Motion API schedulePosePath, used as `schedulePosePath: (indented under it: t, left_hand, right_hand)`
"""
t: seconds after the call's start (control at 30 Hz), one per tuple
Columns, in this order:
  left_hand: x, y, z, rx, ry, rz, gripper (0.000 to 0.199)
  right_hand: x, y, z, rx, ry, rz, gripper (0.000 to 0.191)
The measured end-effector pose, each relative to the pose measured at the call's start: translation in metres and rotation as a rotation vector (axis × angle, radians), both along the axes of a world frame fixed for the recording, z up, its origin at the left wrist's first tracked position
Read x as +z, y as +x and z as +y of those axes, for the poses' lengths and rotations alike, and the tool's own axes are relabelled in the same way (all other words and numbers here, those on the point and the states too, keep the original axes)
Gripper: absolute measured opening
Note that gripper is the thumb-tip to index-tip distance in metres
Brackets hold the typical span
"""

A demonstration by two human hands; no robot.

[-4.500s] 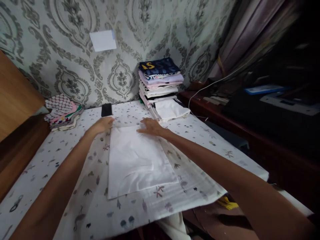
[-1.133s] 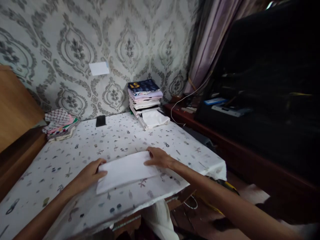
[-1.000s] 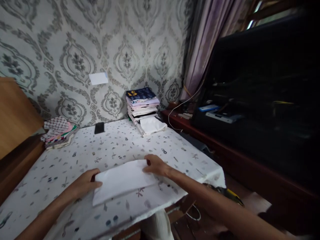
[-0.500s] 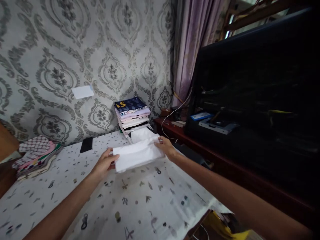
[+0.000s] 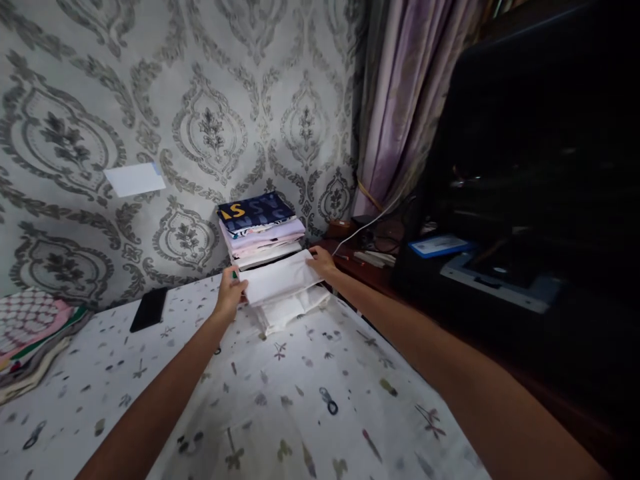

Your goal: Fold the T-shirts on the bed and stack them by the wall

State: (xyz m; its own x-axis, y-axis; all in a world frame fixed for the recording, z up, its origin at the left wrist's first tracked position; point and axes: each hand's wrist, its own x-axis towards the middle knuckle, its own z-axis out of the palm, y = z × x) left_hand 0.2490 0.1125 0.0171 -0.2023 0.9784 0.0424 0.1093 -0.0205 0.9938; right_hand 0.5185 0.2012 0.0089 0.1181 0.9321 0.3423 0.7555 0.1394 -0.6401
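Observation:
Between my two hands is a folded white garment (image 5: 280, 277), its exact kind not clear. My left hand (image 5: 231, 292) pinches its left end, thumb on top. At the right end, the fingers of my right hand (image 5: 323, 262) close on the corner. Beneath it, another white folded cloth (image 5: 295, 310) lies on the patterned sheet (image 5: 280, 400). Just behind stands a stack of folded clothes (image 5: 263, 237), with a navy lettered shirt (image 5: 257, 212) on top. The held garment hides the lower front of that stack.
A black phone (image 5: 149, 310) lies on the sheet at left, near another pile of folded clothes (image 5: 35, 333). To the right are a dark red table (image 5: 357, 270) with a white cable (image 5: 363, 227) and a large black screen (image 5: 510, 167). Patterned wallpaper (image 5: 210, 127) rises behind.
Both hands have carried the white garment away from me, up against the front of the clothes stack and over the white cloth there. The camera view has shifted closer.

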Motion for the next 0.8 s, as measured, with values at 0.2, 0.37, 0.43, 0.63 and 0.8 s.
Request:
schedulePosePath:
  t: [0.2,0.37,0.43,0.63,0.8]
  left_hand:
    - [-0.03,-0.002,0.013,0.008,-0.058,0.07,0.037]
    - [-0.037,-0.011,-0.013,0.071,-0.046,0.081,0.033]
    - [-0.034,-0.014,-0.036,0.041,-0.032,0.08,0.033]
    - [-0.014,-0.022,-0.155,-0.351,0.107,0.354,0.029]
    - [0.028,-0.03,-0.271,-0.624,0.234,0.662,0.021]
  right_hand:
    - [-0.009,-0.01,-0.001,-0.112,-0.027,-0.142,0.033]
    - [-0.01,-0.031,-0.038,0.134,0.144,-0.362,0.036]
    - [-0.013,-0.041,-0.05,0.317,0.1,-0.458,0.036]
    - [0.013,-0.06,-0.102,0.36,0.151,-0.345,0.041]
    - [0.071,-0.087,-0.2,0.811,0.177,-0.011,0.034]
